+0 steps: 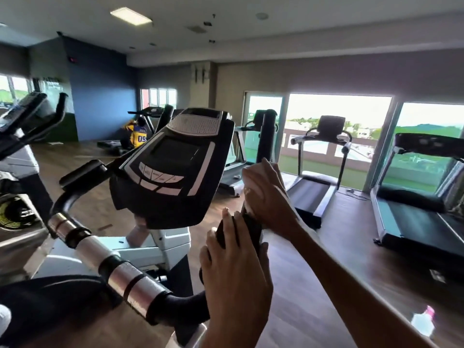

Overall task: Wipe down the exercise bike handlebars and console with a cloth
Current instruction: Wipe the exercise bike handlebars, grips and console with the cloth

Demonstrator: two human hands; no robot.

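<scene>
Gym machines stand all around. Left hand (233,270) holds the bike's black handlebar (251,227). Right hand (266,192) wraps the white cloth (251,199) around it, higher up. Loose fingers could let the cloth slide off.

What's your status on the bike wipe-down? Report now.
Left hand gripping right handlebar. Right hand wrapping white cloth round the bar above it. Console untouched, nothing blocking.
</scene>
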